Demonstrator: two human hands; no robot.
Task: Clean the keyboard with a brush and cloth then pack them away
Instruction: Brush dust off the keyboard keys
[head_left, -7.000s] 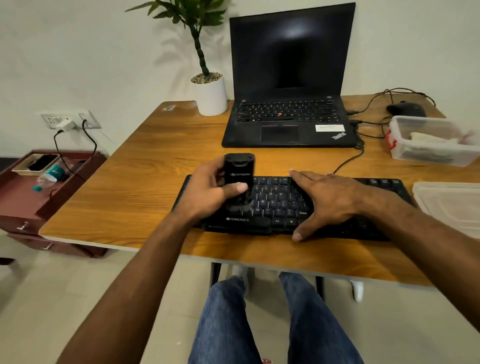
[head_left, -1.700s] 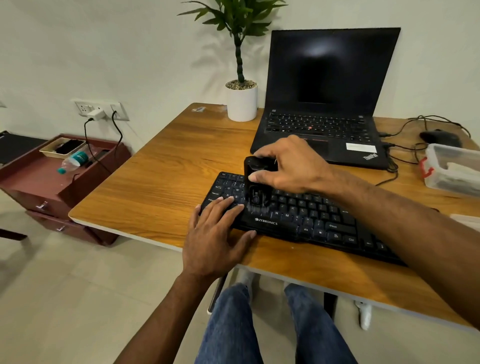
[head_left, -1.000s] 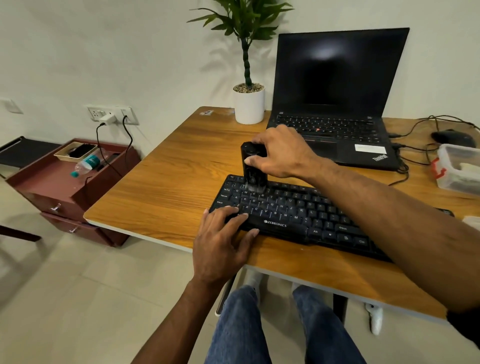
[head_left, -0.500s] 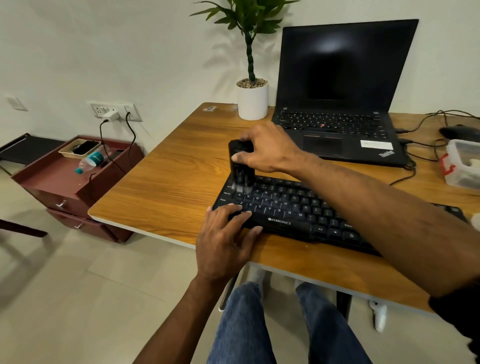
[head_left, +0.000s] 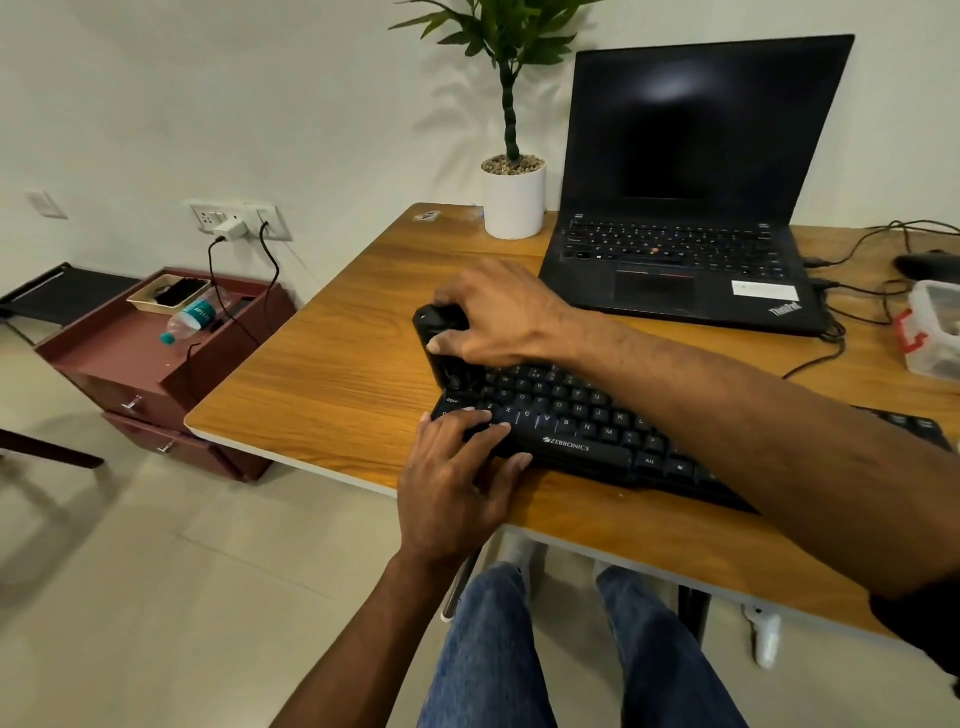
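A black keyboard (head_left: 582, 421) lies near the front edge of the wooden desk (head_left: 337, 379). My right hand (head_left: 498, 317) is shut on a black brush (head_left: 441, 343), held upright with its lower end on the keyboard's far left corner. My left hand (head_left: 457, 478) lies flat with fingers spread on the keyboard's near left corner and holds nothing. My right forearm crosses above the keyboard and hides its right part. No cloth shows.
An open black laptop (head_left: 680, 249) and a white potted plant (head_left: 513, 202) stand at the back. A clear plastic box (head_left: 935, 332), a mouse and cables are at the right edge. A maroon drawer unit (head_left: 156, 364) sits on the floor at left.
The brush passed from my left hand to my right, and my left hand went to the keyboard's near left corner. In the last second the brush moved left to the far left corner.
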